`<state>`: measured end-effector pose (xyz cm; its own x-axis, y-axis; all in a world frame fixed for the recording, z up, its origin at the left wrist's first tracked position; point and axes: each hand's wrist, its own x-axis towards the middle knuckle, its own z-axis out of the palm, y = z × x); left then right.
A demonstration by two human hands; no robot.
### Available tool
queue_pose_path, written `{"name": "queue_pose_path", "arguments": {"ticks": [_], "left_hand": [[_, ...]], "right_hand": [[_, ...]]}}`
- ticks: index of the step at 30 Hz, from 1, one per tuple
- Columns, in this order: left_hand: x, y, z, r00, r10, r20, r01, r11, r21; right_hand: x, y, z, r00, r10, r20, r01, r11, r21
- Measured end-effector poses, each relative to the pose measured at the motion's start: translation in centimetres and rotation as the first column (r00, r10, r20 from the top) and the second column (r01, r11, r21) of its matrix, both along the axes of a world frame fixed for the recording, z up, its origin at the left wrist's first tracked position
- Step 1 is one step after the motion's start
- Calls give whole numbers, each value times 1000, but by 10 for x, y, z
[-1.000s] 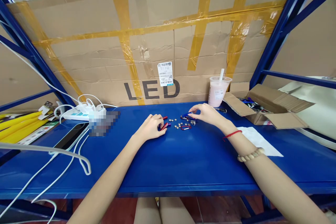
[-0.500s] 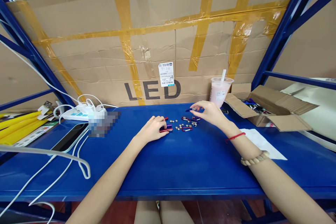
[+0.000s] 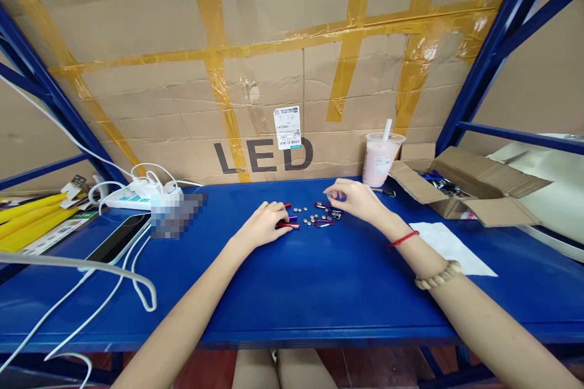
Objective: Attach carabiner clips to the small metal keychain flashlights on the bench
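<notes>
A slim, shiny red metallic tube [image 3: 288, 226] lies on the blue painted metal surface [image 3: 319, 292], at the fingertips of the left hand [image 3: 262, 225]. Just beyond it is a slim purple metallic tube [image 3: 292, 217], and a slim red metallic piece [image 3: 287, 205] shows its end farther still. To their right lie small, round, silver button-like discs [image 3: 314, 217], scattered loosely. A small object with a round, greyish-silver end [image 3: 331, 194] is pinched in the right hand [image 3: 358, 199]; its remaining shape is hidden.

The left forearm reaches in from the near left, palm down, its fingers curled narrowly over the tubes; whether they grip or merely rest cannot be told. The right forearm comes from the near right, with thumb and forefinger closed together above the far right edge of the discs. It wears a red cord bracelet [image 3: 404, 239] and a pale beaded bracelet [image 3: 438, 275].

Two hands are present, with three slim pieces by the left: two red and one purple. Roughly a dozen discs lie there, too small to count exactly. Two red carabiner clips [image 3: 323, 223] are visible, one near and one far.
</notes>
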<state>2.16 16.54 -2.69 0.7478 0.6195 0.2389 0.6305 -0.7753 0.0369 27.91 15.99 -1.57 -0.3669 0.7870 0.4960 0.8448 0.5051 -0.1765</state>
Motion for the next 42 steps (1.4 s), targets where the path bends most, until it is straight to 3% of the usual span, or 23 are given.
{"name": "queue_pose_path", "arguments": {"ticks": [7,13,18,27,35,42], "left_hand": [[1,0,-2,1000,-7,-11,7,1000,2],[1,0,-2,1000,-14,-9,14,1000,4],[1,-1,0,1000,-3,0,3,1000,1],[0,-1,1,999,16,43,-17,1000,21],[-1,-3,7,993,22,117,-31,997,70],[4,-6,5,983,28,181,-44,996,81]], "right_hand": [[-1,7,-18,997,47,66,-40,993,-112],[-6,10,-27,997,-61,52,65,994,-91],[-7,11,-29,995,-69,69,77,989,-124],[-4,8,-18,993,54,104,-40,991,-130],[-26,-7,-15,966,215,144,-193,969,-154],[-33,-9,-20,964,219,150,-199,971,-136]]}}
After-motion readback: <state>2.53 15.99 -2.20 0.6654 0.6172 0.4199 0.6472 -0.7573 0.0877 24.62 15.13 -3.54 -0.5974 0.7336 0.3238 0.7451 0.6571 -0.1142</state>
